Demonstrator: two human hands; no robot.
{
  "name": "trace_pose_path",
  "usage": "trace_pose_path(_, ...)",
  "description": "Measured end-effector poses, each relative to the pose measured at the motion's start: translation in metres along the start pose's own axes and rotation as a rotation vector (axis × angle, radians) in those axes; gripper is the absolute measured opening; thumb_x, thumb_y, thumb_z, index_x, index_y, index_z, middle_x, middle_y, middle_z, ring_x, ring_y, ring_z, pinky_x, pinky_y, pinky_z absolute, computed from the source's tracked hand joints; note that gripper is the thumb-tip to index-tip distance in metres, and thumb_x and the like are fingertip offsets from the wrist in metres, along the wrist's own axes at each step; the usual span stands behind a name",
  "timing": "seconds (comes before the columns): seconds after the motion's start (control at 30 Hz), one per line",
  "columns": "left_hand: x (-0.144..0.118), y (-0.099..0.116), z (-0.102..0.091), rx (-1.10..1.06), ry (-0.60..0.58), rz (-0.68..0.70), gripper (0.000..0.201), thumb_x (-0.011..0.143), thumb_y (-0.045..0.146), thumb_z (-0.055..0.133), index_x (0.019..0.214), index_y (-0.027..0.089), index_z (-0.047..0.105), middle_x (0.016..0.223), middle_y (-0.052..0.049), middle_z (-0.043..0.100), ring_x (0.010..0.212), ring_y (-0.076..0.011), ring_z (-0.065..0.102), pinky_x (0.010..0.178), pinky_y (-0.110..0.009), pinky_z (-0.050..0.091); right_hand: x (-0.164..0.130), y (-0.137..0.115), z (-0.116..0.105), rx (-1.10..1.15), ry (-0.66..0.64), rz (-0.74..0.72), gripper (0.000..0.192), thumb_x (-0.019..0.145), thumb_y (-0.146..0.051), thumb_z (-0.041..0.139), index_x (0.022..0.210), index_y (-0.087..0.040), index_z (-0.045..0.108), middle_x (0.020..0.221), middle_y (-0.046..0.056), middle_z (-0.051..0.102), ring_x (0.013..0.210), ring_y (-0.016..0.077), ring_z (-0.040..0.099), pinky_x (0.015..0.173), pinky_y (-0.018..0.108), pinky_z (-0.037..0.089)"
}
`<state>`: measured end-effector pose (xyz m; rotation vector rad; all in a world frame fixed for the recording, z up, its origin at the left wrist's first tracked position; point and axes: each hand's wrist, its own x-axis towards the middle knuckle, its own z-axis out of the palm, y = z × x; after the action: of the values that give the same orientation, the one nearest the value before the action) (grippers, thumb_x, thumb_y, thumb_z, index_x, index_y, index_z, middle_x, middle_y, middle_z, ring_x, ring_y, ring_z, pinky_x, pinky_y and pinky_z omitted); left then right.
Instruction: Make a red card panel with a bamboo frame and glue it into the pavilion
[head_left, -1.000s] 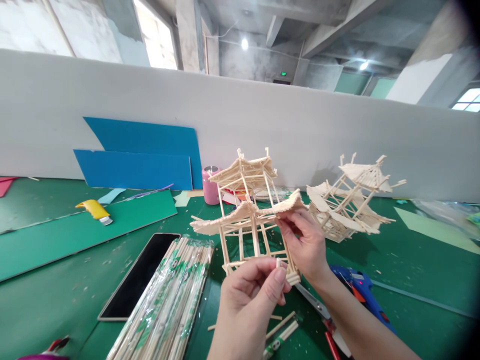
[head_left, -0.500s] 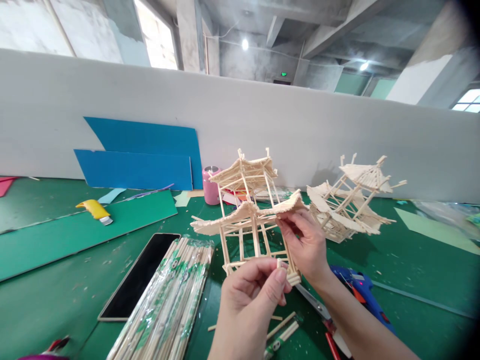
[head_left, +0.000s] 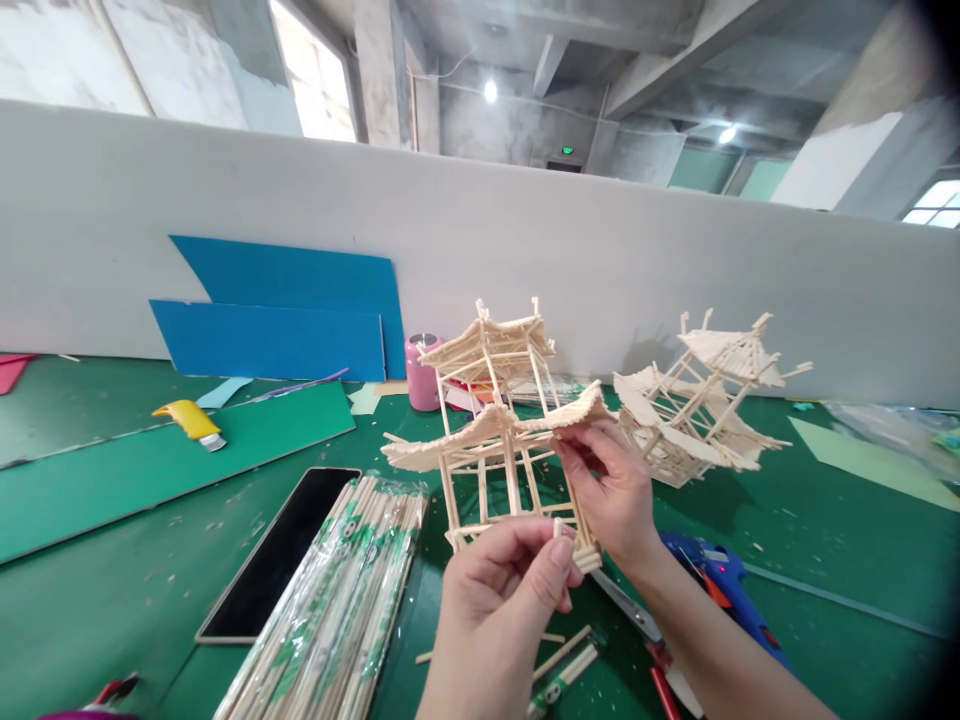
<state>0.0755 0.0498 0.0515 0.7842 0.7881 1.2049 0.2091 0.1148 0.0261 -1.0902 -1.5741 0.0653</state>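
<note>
The left hand (head_left: 495, 600) pinches a short stick piece (head_left: 559, 527) between thumb and forefinger, in front of the stick tower's base; whether it touches the base is unclear. The right hand (head_left: 619, 490) has its fingers bunched under the right eave of the stick tower (head_left: 511, 465), which stands on the table (head_left: 112, 610); just what they grip is hidden. Pressing upward there could crack or loosen the thin roof, and a slack pinch could drop the small piece.

Close by the tower's right, scissors (head_left: 637, 612) lie under the right forearm, with a blue glue gun (head_left: 720, 580) beyond them, its red light lit; a lowered forearm could brush either. Behind the right hand, a second stick model (head_left: 697, 410) leans right of the tower, so a wide swing could knock it. Bagged sticks (head_left: 330, 600) crowd the tower's left, and a pink flask (head_left: 424, 380) stands behind it.
</note>
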Motion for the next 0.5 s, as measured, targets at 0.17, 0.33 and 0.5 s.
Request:
trace_pose_path(0.17, 0.0003, -0.0009, 0.0004, 0.002, 0.002, -0.008, 0.010, 0.069, 0.024, 0.068, 0.069, 0.014, 0.066, 0.056, 0.000, 0.059, 0.052, -0.0072, 0.049, 0.051, -0.017, 0.038, -0.0017, 0.0001, 0.0008, 0.009, -0.007, 0.027, 0.009, 0.079, -0.016, 0.058, 0.086, -0.021, 0.060, 0.078, 0.001, 0.056, 0.069, 0.0143, 0.055, 0.054, 0.025, 0.048)
trace_pose_path(0.33, 0.0011, -0.0021, -0.0005, 0.004, -0.004, 0.002, 0.012, 0.068, 0.025, 0.069, 0.068, 0.014, 0.066, 0.055, 0.001, 0.059, 0.052, -0.0072, 0.049, 0.051, -0.017, 0.038, -0.0036, 0.0008, -0.0014, 0.009, -0.006, 0.044, 0.012, 0.078, -0.017, 0.059, 0.090, -0.020, 0.058, 0.078, 0.001, 0.055, 0.066, 0.0135, 0.054, 0.054, 0.025, 0.047)
trace_pose_path(0.5, 0.0009, -0.0021, -0.0005, -0.003, -0.007, 0.009, 0.010, 0.068, 0.025, 0.068, 0.069, 0.014, 0.067, 0.056, 0.000, 0.060, 0.052, -0.0070, 0.049, 0.051, -0.016, 0.038, -0.0053, 0.0020, -0.0058, 0.010, -0.007, 0.046, 0.015, 0.078, -0.017, 0.059, 0.093, -0.019, 0.057, 0.080, 0.001, 0.055, 0.066, 0.0130, 0.054, 0.054, 0.025, 0.047)
